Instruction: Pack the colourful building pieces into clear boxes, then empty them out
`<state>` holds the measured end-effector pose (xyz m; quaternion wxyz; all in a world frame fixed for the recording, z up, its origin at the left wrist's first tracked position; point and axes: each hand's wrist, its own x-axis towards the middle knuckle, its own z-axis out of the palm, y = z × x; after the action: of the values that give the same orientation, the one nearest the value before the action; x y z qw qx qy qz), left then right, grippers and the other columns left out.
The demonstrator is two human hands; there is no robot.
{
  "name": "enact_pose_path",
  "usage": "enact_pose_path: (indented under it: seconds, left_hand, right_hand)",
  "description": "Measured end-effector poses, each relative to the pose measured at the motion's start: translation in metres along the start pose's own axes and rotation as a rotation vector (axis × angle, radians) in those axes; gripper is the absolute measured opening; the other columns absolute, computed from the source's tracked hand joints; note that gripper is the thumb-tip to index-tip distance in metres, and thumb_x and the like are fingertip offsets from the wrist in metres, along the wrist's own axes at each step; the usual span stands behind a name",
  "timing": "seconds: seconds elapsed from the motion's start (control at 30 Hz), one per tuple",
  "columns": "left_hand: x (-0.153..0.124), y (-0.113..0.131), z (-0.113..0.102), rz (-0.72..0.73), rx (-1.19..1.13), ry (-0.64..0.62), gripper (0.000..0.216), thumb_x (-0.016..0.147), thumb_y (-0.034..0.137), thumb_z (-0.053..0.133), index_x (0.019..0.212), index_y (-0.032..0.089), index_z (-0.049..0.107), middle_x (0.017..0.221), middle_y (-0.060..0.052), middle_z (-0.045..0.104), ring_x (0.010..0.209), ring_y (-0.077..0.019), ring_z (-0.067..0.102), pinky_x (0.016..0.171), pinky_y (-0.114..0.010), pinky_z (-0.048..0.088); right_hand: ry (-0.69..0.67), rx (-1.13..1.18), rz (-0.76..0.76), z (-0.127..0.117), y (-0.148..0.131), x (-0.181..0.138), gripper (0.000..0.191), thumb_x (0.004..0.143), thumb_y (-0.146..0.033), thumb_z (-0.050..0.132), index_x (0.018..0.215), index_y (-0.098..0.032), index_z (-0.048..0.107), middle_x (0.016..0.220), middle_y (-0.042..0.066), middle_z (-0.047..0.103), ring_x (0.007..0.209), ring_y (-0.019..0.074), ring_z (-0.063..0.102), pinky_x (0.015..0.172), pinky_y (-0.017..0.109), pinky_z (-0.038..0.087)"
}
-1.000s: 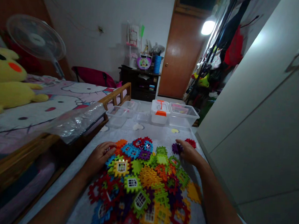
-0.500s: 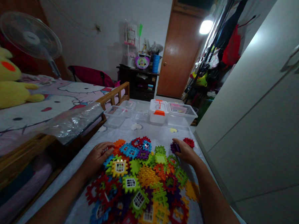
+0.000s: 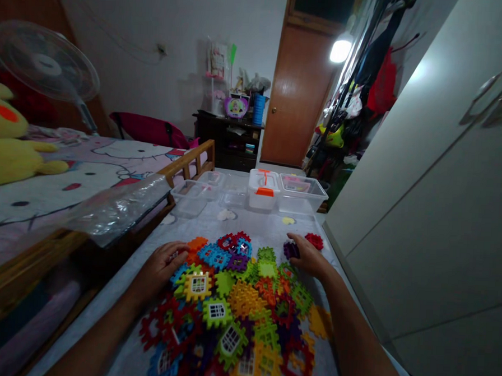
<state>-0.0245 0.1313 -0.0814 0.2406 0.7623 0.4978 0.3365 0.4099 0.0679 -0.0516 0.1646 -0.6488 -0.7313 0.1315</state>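
A wide heap of notched plastic building blocks (image 3: 243,300) in several colours, some with white window inserts, lies on the pale cloth. At its left edge my left hand (image 3: 163,265) rests with fingertips by the orange blocks (image 3: 196,246); its thumb and fingers are apart. Across the heap, the thumb and forefinger of my right hand (image 3: 310,258) are around a purple block (image 3: 290,249). A red block (image 3: 314,240) lies just beyond that hand. Close to the far end of the heap are blue blocks (image 3: 214,255). The undersides of both hands are hidden.
Behind the heap stand a clear bin (image 3: 303,193), a white lidded box (image 3: 263,190) with orange latches, and a clear tub (image 3: 189,199). A wooden bed rail (image 3: 189,158) runs along the left. The pale cabinet (image 3: 423,191) borders the right side.
The view has shifted slightly, so everything sits a little further left. Both hands keep nearly the same places beside the heap, and the blocks look unmoved.
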Motion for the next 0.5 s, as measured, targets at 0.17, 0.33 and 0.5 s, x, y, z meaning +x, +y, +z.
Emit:
enact_pose_path:
  seconds: [0.17,0.33,0.5]
  left_hand:
    - [0.0,0.001,-0.001,0.002,0.007,-0.003,0.049,0.084,0.063,0.046,0.098,0.022,0.07,0.111,-0.007,0.069,0.107,-0.0262,0.061,0.098,-0.04,0.047]
    - [0.0,0.001,-0.001,-0.021,0.007,0.005,0.051,0.083,0.064,0.046,0.098,0.022,0.07,0.112,-0.008,0.069,0.109,-0.0273,0.06,0.1,-0.042,0.045]
    - [0.0,-0.004,0.001,-0.005,0.003,-0.002,0.048,0.084,0.062,0.046,0.099,0.022,0.07,0.113,-0.007,0.068,0.109,-0.027,0.06,0.1,-0.041,0.045]
  right_hand:
    - [-0.042,-0.073,-0.009,0.004,0.001,0.005,0.076,0.062,-0.007,0.058,0.138,-0.01,0.047,0.136,0.018,0.055,0.129,0.0278,0.049,0.109,0.041,0.036]
    - [-0.008,-0.128,0.017,-0.016,0.008,0.021,0.079,0.064,-0.012,0.062,0.14,-0.015,0.044,0.135,0.016,0.055,0.127,0.0294,0.049,0.105,0.041,0.036]
    - [0.01,-0.186,0.106,-0.034,0.021,0.043,0.079,0.065,-0.016,0.067,0.141,-0.015,0.043,0.129,0.017,0.06,0.12,0.0326,0.052,0.101,0.043,0.037]
